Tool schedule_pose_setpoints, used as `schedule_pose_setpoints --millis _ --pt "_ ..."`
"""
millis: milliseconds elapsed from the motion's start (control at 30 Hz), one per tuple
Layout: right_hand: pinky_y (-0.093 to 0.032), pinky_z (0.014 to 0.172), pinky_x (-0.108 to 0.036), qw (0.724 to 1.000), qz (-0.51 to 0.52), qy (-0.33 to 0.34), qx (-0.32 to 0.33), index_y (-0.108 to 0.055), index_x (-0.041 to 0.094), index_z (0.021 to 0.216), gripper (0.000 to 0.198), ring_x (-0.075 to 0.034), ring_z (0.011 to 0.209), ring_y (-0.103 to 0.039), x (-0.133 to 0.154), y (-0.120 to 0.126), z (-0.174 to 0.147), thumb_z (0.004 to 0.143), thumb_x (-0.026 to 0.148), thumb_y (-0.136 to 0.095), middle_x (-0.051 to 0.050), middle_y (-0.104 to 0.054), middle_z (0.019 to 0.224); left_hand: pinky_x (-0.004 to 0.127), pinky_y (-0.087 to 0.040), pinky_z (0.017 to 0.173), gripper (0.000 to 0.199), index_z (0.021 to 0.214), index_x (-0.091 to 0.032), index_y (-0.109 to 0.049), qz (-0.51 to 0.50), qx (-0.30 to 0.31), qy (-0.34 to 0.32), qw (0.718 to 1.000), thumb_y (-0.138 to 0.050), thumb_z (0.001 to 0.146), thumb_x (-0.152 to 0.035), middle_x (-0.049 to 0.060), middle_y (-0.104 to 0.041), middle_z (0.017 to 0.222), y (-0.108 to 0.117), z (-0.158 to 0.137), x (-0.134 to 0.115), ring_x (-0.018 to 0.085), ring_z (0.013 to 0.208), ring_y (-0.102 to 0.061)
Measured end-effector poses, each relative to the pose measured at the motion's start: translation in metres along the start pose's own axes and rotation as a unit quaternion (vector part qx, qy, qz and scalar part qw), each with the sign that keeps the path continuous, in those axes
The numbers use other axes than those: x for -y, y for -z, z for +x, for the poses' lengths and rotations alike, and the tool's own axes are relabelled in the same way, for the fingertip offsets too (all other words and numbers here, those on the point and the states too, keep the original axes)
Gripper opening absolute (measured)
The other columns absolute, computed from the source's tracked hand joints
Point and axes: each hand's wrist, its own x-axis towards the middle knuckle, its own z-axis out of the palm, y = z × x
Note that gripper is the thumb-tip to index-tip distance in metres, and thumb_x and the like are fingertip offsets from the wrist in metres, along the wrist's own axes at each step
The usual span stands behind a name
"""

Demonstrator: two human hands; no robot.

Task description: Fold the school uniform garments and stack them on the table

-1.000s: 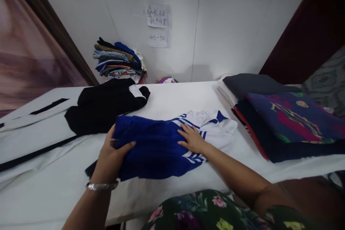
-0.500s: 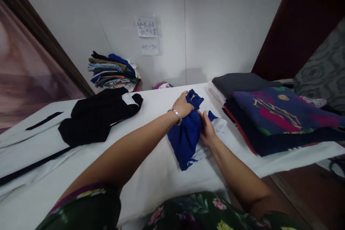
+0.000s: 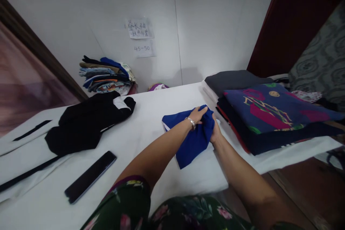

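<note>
Both my hands are on a folded blue garment (image 3: 190,147) above the white-covered table. My left hand (image 3: 198,115), with a silver bracelet at the wrist, closes over the garment's upper edge. My right hand (image 3: 215,132) grips the bunched cloth at its right side, its fingers partly hidden behind the fabric. One corner of the garment spreads to the left and shows a white strip. Its lower corner hangs toward me. What kind of garment it is cannot be made out.
A black and white garment (image 3: 78,125) lies on the left, with a phone (image 3: 90,176) nearer me. To the right is a stack of folded clothes, a patterned purple-blue one (image 3: 265,109) on top. Another clothes pile (image 3: 105,75) stands by the wall. White fabric covers the table (image 3: 147,143).
My hands have turned the blue garment, and its left part now spreads out sideways. My left hand has moved lower and to the right. The phone, earlier behind my left arm, now shows.
</note>
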Motion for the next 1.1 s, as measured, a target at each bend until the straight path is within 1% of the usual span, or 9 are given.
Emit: schedule_pose_setpoints --millis 133,267,433,567,700,800,900,1000,1100 --pt "-0.051 0.091 -0.042 0.999 0.032 0.017 -0.013 -0.067 0.019 0.108 0.063 -0.026 0.104 -0.064 0.002 0.002 -0.002 0.09 0.065 -0.029 -0.009 -0.074 0.095 0.036 -0.048 0.098 0.051 0.136 -0.02 -0.045 0.1 0.014 -0.128 0.987 -0.05 0.09 -0.039 0.011 -0.051 0.14 0.035 -0.032 0.019 0.022 0.125 -0.051" --pt "-0.053 0.088 -0.042 0.999 0.024 0.015 -0.02 -0.069 0.018 0.101 0.068 -0.026 0.103 -0.064 0.001 0.003 -0.003 0.087 0.071 -0.028 -0.01 -0.074 0.095 0.044 -0.024 0.116 0.046 0.134 -0.02 -0.049 0.367 -0.009 -0.308 0.878 -0.046 0.091 -0.035 0.009 -0.043 0.147 0.073 -0.061 0.041 0.023 0.138 -0.033" --pt "-0.054 0.085 -0.044 0.998 0.001 -0.009 -0.063 -0.069 0.017 0.095 0.07 -0.028 0.101 -0.065 0.0 0.003 -0.001 0.086 0.072 -0.028 -0.012 -0.073 0.087 0.056 -0.013 0.115 0.06 0.141 -0.017 -0.042 0.541 0.012 -0.232 0.808 -0.045 0.09 -0.049 0.013 -0.033 0.152 0.075 -0.063 0.067 0.029 0.143 -0.022" --pt "-0.055 0.083 -0.045 0.985 -0.033 0.071 -0.153 -0.068 0.017 0.092 0.063 -0.029 0.099 -0.066 0.001 0.002 -0.008 0.086 0.069 -0.034 -0.012 -0.073 0.088 0.055 -0.012 0.116 0.062 0.142 -0.019 -0.041 0.556 0.023 -0.205 0.805 -0.04 0.091 -0.054 0.012 -0.034 0.152 0.066 -0.057 0.076 0.028 0.143 -0.022" --pt "-0.052 0.091 -0.043 0.95 -0.135 0.182 -0.215 -0.065 0.02 0.107 0.05 -0.028 0.11 -0.062 -0.003 0.01 -0.027 0.081 0.06 -0.053 -0.01 -0.07 0.11 0.053 -0.013 0.116 0.058 0.14 -0.022 -0.044 0.524 0.019 -0.216 0.823 -0.039 0.091 -0.055 0.009 -0.036 0.151 0.074 -0.057 0.067 0.026 0.143 -0.023" --pt "-0.044 0.103 -0.041 0.899 -0.243 0.249 -0.267 -0.047 0.025 0.134 0.071 -0.025 0.126 -0.05 -0.012 0.022 -0.045 0.072 0.049 -0.07 -0.008 -0.053 0.138 0.049 -0.015 0.115 0.051 0.136 -0.023 -0.048 0.496 -0.05 -0.21 0.841 -0.037 0.094 -0.049 0.007 -0.041 0.149 0.093 -0.048 0.053 0.023 0.141 -0.028" --pt "-0.038 0.107 -0.044 0.832 -0.381 0.281 -0.289 -0.03 0.024 0.147 0.093 -0.027 0.133 -0.041 -0.02 0.032 -0.057 0.067 0.047 -0.073 -0.011 -0.037 0.149 0.044 -0.023 0.112 0.045 0.131 -0.022 -0.053 0.48 -0.117 -0.131 0.86 -0.036 0.095 -0.044 0.008 -0.048 0.143 0.116 -0.03 0.045 0.023 0.135 -0.037" --pt "-0.043 0.101 -0.047 0.76 -0.496 0.298 -0.296 -0.029 0.022 0.148 0.094 -0.031 0.127 -0.047 -0.023 0.038 -0.059 0.069 0.048 -0.071 -0.014 -0.036 0.149 0.039 -0.037 0.1 0.045 0.12 -0.023 -0.062 0.462 -0.122 -0.033 0.878 -0.032 0.095 -0.045 0.009 -0.061 0.129 0.134 -0.013 0.046 0.025 0.122 -0.052" --pt "-0.046 0.096 -0.048 0.724 -0.541 0.316 -0.288 -0.035 0.022 0.145 0.086 -0.031 0.119 -0.053 -0.022 0.043 -0.052 0.069 0.046 -0.069 -0.015 -0.043 0.144 0.036 -0.044 0.087 0.05 0.104 -0.021 -0.069 0.45 -0.116 0.01 0.885 -0.03 0.094 -0.049 0.011 -0.069 0.114 0.14 -0.001 0.05 0.027 0.108 -0.061"
